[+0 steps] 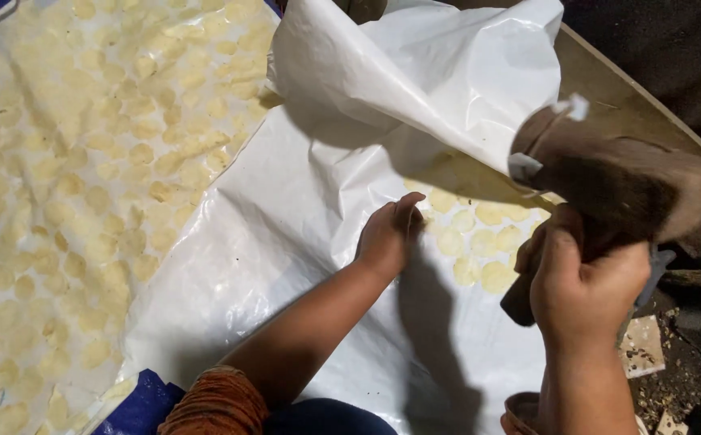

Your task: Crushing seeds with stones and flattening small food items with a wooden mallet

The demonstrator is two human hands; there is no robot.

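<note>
Brush [608, 189] — brown, bristly head up at frame right, handle in R hand [584, 290], fingers wrapped tight round it. Head sits over edge of white plastic sheet [302, 209], above small patch of pale yellow chips [475, 234]. L hand [387, 234] lies on sheet just beside patch, fingers curled down, holding nothing visible. Sheet's far part folded up and over. Bigger spread of chips [85, 177] well to the left. Wooden board [624, 97] behind brush.
</note>
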